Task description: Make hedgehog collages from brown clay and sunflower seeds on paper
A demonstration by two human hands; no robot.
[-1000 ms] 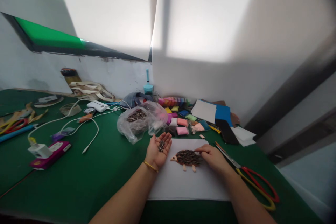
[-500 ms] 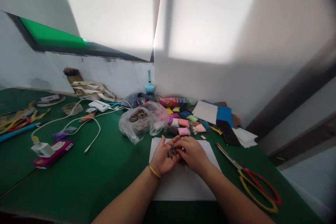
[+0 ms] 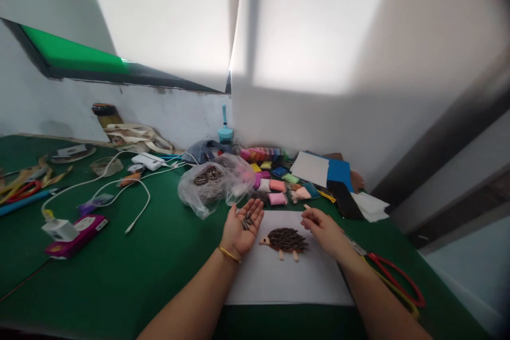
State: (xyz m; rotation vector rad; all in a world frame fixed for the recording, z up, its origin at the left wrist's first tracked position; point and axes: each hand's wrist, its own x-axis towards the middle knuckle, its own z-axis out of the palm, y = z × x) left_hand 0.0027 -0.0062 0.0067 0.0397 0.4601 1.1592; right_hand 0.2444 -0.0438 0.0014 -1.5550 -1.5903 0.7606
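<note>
My left hand (image 3: 244,228) is turned palm up over the left part of the white paper (image 3: 287,284), cupping a few striped sunflower seeds (image 3: 247,221). On the paper lies a hedgehog figure (image 3: 287,240) with a pale clay-like face and feet and a back covered in dark seeds. To the right of the hedgehog, apart from it, is my right hand (image 3: 324,231). Its thumb and fingertips are pinched together; anything between them is too small to make out.
Behind the paper sits a plastic bag (image 3: 207,183) of seeds, beside several coloured clay packs (image 3: 278,198). Large scissors (image 3: 392,276) lie at the right, partly under my right forearm. A purple power strip (image 3: 75,236) and white cable (image 3: 148,202) are on the left.
My right hand has left the left palm and moved right, over the paper's right side. My left hand has shifted slightly left, and the hedgehog has come into view.
</note>
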